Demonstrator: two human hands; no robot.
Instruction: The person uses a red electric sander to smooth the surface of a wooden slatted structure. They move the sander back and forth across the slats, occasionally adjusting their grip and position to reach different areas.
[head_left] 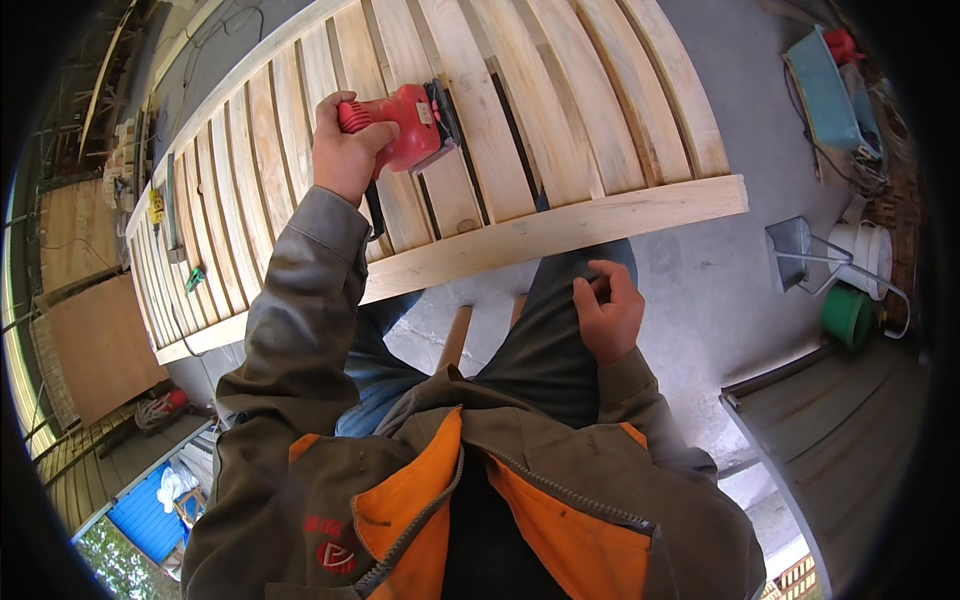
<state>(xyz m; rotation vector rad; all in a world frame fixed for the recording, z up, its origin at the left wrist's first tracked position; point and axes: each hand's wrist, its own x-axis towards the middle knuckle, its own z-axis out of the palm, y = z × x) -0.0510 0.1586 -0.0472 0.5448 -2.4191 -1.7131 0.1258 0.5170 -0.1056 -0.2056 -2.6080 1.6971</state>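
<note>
My left hand [345, 155] is closed round the body of a red electric sander [408, 122]. The sander's dark flat pad rests on the pale slats of a long wooden slatted panel [490, 140]. A dark cord hangs from the tool's grip by my wrist. Lower right, my right hand [610, 315] is beside my thigh, just off the panel's near rail [560, 232]. Its fingers are loosely curled, and nothing shows in them.
On the panel's left part lie a yellow tool [157, 207], a metal bar [173, 215] and a small green tool [195, 277]. To the right are a light-blue bin [828, 90], a white bucket [868, 255], a green bucket [846, 315] and a metal dustpan [788, 250].
</note>
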